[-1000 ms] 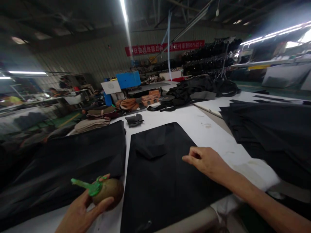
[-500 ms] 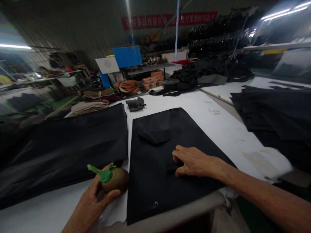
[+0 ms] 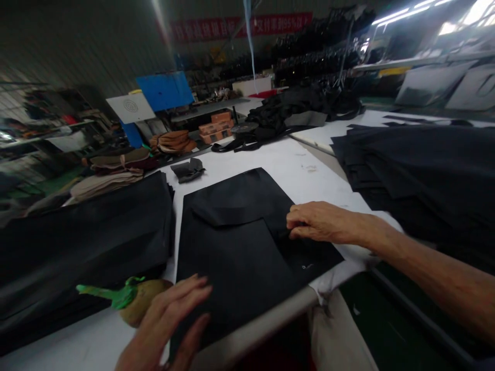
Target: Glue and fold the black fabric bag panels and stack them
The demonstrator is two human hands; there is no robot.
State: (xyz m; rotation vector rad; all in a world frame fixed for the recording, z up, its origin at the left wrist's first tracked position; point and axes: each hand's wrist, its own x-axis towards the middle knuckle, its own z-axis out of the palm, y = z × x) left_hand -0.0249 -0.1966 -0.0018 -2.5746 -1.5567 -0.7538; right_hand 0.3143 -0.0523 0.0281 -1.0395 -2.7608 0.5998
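Note:
A black fabric panel (image 3: 240, 242) with a folded pocket flap lies on the white table (image 3: 286, 159) in front of me. My right hand (image 3: 320, 222) is closed in a pinch on the panel's right side, lifting a fold of it. My left hand (image 3: 170, 322) is open, fingers stretched flat toward the panel's near left corner. Just left of that hand, a brown rounded bottle with a green nozzle (image 3: 131, 301) lies on the table, no longer held.
A wide black fabric stack (image 3: 85, 232) lies to the left, another black pile (image 3: 417, 170) to the right. A small dark scrap (image 3: 188, 169), tan and brown leather pieces (image 3: 112, 172), orange boxes (image 3: 216, 130) and black straps (image 3: 286, 116) sit farther back.
My left hand let go of the brown bottle, which now lies on the table, and opened toward the panel. My right hand moved right and pinched up the fabric.

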